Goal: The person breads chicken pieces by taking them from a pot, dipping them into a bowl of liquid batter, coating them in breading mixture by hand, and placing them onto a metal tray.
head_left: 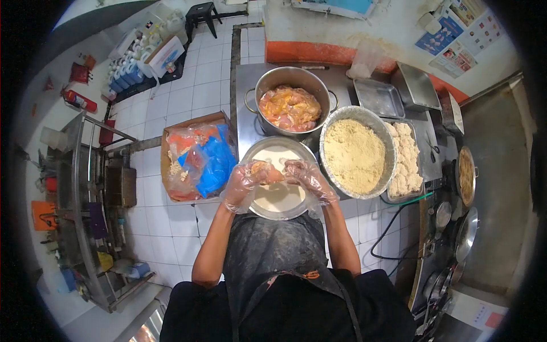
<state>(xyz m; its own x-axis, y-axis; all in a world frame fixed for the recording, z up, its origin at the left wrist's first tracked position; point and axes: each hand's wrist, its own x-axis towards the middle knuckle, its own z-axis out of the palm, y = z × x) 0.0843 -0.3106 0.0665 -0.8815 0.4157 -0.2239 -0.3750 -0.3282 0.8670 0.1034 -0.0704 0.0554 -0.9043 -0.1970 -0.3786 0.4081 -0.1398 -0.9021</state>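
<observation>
Head view: the left hand [241, 181] and the right hand [311, 178], both in clear gloves [323, 192], are pinching a piece of raw meat [268, 172] between them, holding it over a bowl [277, 141] of pale liquid [280, 201]. Behind the bowl, a pot [296, 76] of meat pieces [289, 108] is standing on the worktop [245, 80]; to the right, a basin [326, 165] is holding pale yellow powder [354, 154], and beside it a tray [403, 195] is carrying coated pieces [407, 158].

Can't read any text here tbh, the wall posters [440, 37] and that white carton [165, 56] have markings, but they're way too small and blurry.
</observation>
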